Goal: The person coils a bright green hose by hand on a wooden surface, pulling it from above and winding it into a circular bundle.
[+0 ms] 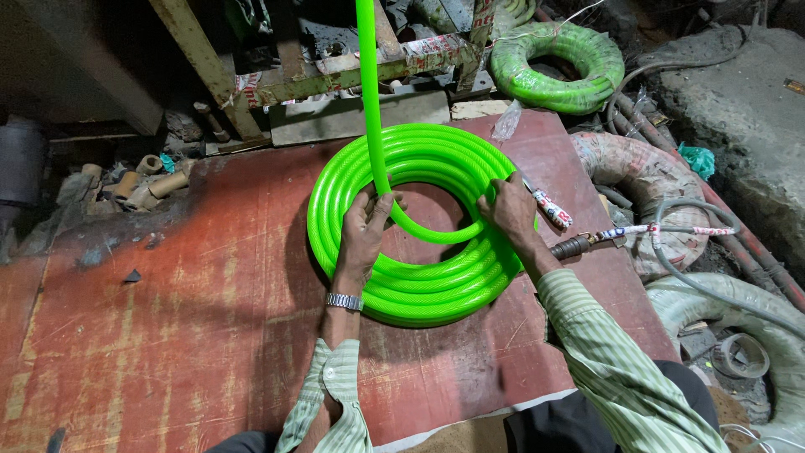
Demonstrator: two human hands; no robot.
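A bright green hose coil (pixel 436 281) lies flat on a worn red board (pixel 168 319). One loose length of the same hose (pixel 366 84) rises from the coil's inner left side straight up out of view. My left hand (pixel 363 228), with a metal wristwatch, grips the hose where it curves into the coil's centre. My right hand (pixel 511 211) presses on the coil's right side, fingers curled over its strands. Both sleeves are green-striped.
A second wrapped green hose coil (pixel 558 71) lies at the back right. Behind the board stands a rusty metal frame (pixel 335 80). Grey hoses, a taped tool (pixel 579 245) and wrapped bundles (pixel 650 180) crowd the right side. Short tube pieces (pixel 142 184) lie at the left.
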